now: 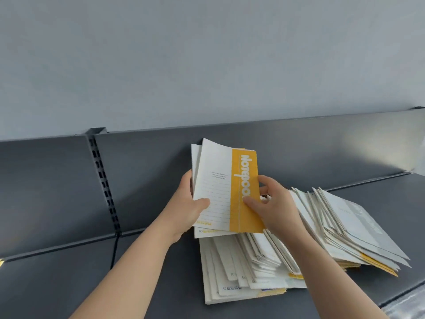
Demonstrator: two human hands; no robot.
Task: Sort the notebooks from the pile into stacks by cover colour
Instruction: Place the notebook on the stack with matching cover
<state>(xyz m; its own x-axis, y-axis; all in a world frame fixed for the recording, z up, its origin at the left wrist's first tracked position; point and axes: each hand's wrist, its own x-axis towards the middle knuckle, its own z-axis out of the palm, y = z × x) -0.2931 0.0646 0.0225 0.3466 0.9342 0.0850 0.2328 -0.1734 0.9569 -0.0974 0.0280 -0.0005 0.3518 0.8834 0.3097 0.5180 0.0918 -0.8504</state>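
A small bundle of notebooks with white covers and a yellow band [226, 189] is held upright above the shelf. My left hand [192, 209] grips its left edge, thumb across the front cover. At the yellow band, my right hand [271, 206] pinches the front notebook. Below and to the right lies the pile of notebooks [299, 245], slumped and fanned out; most show white backs, with some yellow edges and a few blue marks.
Everything sits on a dark grey metal shelf [161, 279] with a sloping back panel [149, 171] and a slotted upright [103, 183] at the left. The shelf's front edge runs at the lower right. A pale wall rises behind.
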